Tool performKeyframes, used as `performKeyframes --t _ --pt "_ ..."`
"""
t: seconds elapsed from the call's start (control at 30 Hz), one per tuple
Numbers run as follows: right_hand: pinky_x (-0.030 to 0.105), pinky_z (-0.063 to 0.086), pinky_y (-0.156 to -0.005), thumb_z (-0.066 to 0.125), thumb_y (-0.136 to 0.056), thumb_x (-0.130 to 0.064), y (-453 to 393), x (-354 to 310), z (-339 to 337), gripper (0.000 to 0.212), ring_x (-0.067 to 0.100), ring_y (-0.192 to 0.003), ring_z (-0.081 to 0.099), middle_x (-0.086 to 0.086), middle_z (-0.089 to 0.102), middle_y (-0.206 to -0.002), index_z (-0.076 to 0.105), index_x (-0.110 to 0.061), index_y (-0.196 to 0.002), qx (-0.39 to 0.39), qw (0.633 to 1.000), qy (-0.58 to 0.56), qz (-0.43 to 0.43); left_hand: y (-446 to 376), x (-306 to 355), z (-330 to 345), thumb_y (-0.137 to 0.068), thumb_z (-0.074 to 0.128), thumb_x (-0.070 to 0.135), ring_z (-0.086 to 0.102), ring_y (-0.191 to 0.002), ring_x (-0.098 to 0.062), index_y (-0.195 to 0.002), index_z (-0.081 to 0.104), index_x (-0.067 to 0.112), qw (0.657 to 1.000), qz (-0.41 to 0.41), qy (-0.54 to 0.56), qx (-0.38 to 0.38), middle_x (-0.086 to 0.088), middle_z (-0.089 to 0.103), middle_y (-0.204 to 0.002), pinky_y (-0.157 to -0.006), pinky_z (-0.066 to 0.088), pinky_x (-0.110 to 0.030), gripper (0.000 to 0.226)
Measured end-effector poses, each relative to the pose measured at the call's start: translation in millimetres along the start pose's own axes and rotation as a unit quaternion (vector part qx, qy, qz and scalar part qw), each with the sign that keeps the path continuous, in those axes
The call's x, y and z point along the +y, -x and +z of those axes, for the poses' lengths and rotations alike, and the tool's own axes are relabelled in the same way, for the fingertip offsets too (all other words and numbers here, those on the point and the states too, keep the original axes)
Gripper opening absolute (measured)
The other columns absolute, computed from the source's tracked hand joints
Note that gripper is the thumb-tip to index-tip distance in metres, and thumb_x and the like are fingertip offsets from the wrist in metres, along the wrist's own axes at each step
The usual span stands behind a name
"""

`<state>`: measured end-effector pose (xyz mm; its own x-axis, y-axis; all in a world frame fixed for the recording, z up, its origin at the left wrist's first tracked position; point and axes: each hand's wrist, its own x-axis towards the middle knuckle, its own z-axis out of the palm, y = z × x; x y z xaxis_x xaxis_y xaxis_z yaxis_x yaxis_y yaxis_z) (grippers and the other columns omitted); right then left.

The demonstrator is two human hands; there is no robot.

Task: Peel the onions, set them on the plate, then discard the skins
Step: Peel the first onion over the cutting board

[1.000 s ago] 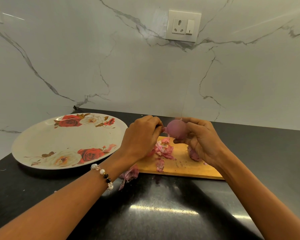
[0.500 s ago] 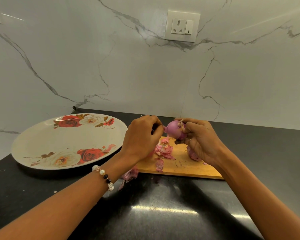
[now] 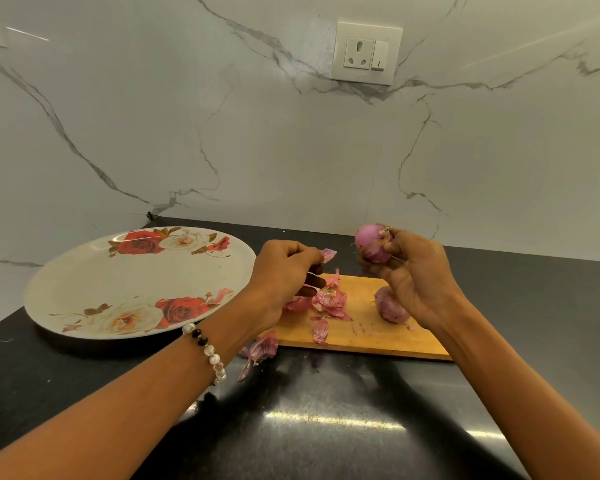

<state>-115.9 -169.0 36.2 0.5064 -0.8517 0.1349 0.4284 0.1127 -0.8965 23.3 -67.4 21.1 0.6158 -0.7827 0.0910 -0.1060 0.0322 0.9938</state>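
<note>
The head view looks down on a glossy black tabletop (image 3: 326, 427) with a streak of reflected light nearest the camera. Both forearms reach in from the bottom corners; the left wrist wears a beaded bracelet (image 3: 207, 351). Just beyond it, a few loose pink skins (image 3: 262, 349) lie on the tabletop against the near left corner of a wooden cutting board (image 3: 364, 332). More skin scraps (image 3: 328, 303) sit in a small pile on the board's left half, partly hidden by the left hand (image 3: 284, 275), which hangs over that end and pinches a small piece of skin (image 3: 328, 254) between thumb and fingertips. On the board's right half rests a second onion (image 3: 390, 306), half covered by the right hand (image 3: 416, 275). That hand is raised above the board and grips a purple onion (image 3: 373, 244) in its fingertips — the dry root tuft points towards the fingers, and the two hands are well apart. To the left of the board, touching nothing on it, lies a large white plate (image 3: 84, 292) printed with red and cream roses; no onion is on it. Behind everything rises a white marble wall (image 3: 187, 133) with grey veins, carrying a white socket and switch (image 3: 366, 53) — no writing can be read anywhere.
</note>
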Motion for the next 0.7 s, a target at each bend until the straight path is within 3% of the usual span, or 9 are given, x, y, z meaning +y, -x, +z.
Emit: performKeyframes --t 0.1,0.23,0.4,0.6,0.7 --pt "0.036 0.062 -0.069 0.038 -0.089 0.009 -2 -3 -5 0.024 0.031 -0.092 0.062 0.016 0.059 -0.103 0.061 0.001 -0.090 -0.002 1.000 0.008 -0.003 -2 -2 -1 -0.087 0.069 0.021 0.070 -0.072 -0.014 -0.090 0.070 0.016 0.994 0.062 -0.089 0.024 -0.001 0.071 -0.086 -0.070 0.060 -0.031 0.006" --pt "0.035 0.060 -0.067 0.036 -0.090 0.010 -4 2 -7 0.036 0.031 -0.097 0.063 0.015 0.060 -0.110 0.064 0.001 -0.111 -0.016 0.999 0.048 -0.002 -1 -4 -3 -0.084 0.070 0.008 0.064 -0.081 -0.005 -0.096 0.072 0.022 0.969 0.154 -0.191 0.039 0.009 0.068 -0.087 -0.076 0.054 -0.019 0.018" --pt "0.032 0.060 -0.062 0.037 -0.089 0.016 -3 3 -6 0.040 0.031 -0.094 0.065 0.016 0.062 -0.112 0.065 0.000 -0.112 -0.044 0.996 0.073 -0.006 0 -2 -1 -0.087 0.069 0.019 0.061 -0.073 0.002 -0.095 0.075 0.016 0.956 0.211 -0.202 0.037 0.011 0.066 -0.079 -0.069 0.048 -0.008 0.011" --pt "0.037 0.060 -0.069 0.039 -0.086 0.020 1 9 -4 0.046 0.033 -0.102 0.067 0.015 0.066 -0.114 0.066 -0.004 -0.115 -0.105 0.982 0.155 -0.023 0 -2 -1 -0.086 0.069 0.027 0.063 -0.071 -0.001 -0.105 0.073 0.014 0.952 0.228 -0.203 0.019 0.005 0.072 -0.088 -0.068 0.050 -0.008 0.023" --pt "0.036 0.061 -0.071 0.042 -0.085 0.021 4 9 -2 0.046 0.026 -0.096 0.070 0.012 0.067 -0.111 0.067 -0.009 -0.110 -0.128 0.975 0.180 -0.033 -1 -3 -3 -0.083 0.072 0.029 0.068 -0.069 -0.005 -0.104 0.074 0.014 0.954 0.219 -0.206 0.003 0.001 0.074 -0.085 -0.069 0.055 -0.017 0.025"
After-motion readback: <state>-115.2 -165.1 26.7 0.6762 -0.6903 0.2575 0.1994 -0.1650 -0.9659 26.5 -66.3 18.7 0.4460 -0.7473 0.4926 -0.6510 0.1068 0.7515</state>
